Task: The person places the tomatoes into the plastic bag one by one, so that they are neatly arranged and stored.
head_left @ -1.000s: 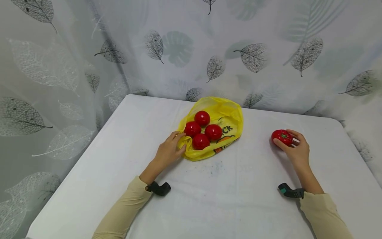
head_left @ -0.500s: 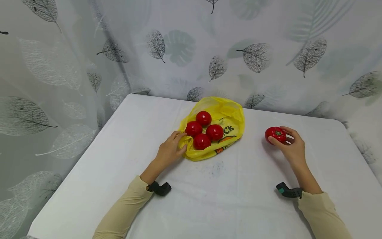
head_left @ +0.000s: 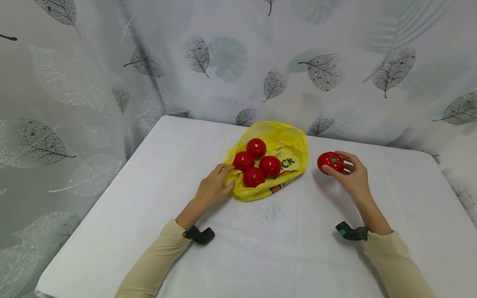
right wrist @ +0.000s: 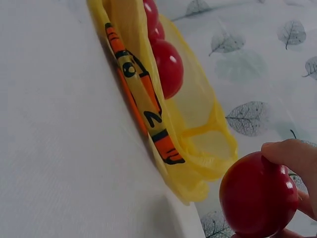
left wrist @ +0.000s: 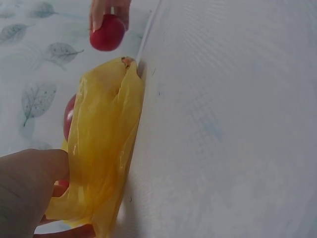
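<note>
A yellow plastic bag [head_left: 285, 134] with dark lettering lies on its side on the table, its mouth spread. Several shiny red tomatoes [head_left: 256, 147] sit together inside it. At the bag's left edge my left hand [head_left: 209, 189] pinches the gathered plastic between thumb and fingers; the left wrist view shows the bag's folds [left wrist: 104, 134] against that hand. My right hand [head_left: 352, 176] holds another red tomato [head_left: 329, 162] with a green star-shaped top, gripped from its right side just right of the bag. In the right wrist view this tomato [right wrist: 257, 196] is beside the bag's opening.
A white-covered table [head_left: 298, 252] extends under both arms. Behind it and on the left hangs a leaf-patterned curtain [head_left: 223, 99]. A black wrist camera [head_left: 201, 235] is strapped to the left wrist, another camera [head_left: 350, 231] to the right.
My right hand has moved left with the tomato, closer to the bag. My left hand keeps its hold on the bag's edge, and the tomatoes inside stay put.
</note>
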Available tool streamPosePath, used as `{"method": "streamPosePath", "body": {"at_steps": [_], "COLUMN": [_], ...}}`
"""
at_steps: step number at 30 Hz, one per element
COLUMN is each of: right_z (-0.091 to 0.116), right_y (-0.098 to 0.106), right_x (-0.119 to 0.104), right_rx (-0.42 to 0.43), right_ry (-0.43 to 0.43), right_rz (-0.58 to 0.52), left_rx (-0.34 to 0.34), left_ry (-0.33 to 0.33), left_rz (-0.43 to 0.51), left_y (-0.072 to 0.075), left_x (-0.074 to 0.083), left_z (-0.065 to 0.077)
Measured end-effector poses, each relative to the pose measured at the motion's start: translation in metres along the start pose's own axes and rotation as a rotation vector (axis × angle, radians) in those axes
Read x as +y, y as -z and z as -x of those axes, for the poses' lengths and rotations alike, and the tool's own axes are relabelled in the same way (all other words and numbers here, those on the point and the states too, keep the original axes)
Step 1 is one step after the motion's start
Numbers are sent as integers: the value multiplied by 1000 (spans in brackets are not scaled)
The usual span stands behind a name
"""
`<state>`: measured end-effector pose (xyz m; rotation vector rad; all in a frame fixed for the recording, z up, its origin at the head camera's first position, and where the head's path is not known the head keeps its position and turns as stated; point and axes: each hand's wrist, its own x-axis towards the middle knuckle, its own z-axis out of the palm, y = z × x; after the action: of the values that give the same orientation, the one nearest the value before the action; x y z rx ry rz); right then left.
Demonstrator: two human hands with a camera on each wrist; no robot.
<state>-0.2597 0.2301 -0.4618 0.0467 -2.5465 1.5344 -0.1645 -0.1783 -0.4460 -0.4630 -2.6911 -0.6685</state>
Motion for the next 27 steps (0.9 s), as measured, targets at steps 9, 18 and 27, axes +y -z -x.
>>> {"method": "streamPosePath", "body": {"at_steps": [9, 18, 27], "right_z": [-6, 7, -5], "right_y": [-25, -45, -68], "right_x": [-29, -75, -77], "right_rx": [-47, -132, -174], "right_ry": [34, 68, 75], "right_rz": [-68, -112, -145], "left_rx": [-17, 2, 10], "left_ry": [23, 14, 25], "left_rz": [4, 5, -19], "left_y": [2, -1, 2], "left_x": [0, 1, 0], "left_z": [-1, -2, -1]}}
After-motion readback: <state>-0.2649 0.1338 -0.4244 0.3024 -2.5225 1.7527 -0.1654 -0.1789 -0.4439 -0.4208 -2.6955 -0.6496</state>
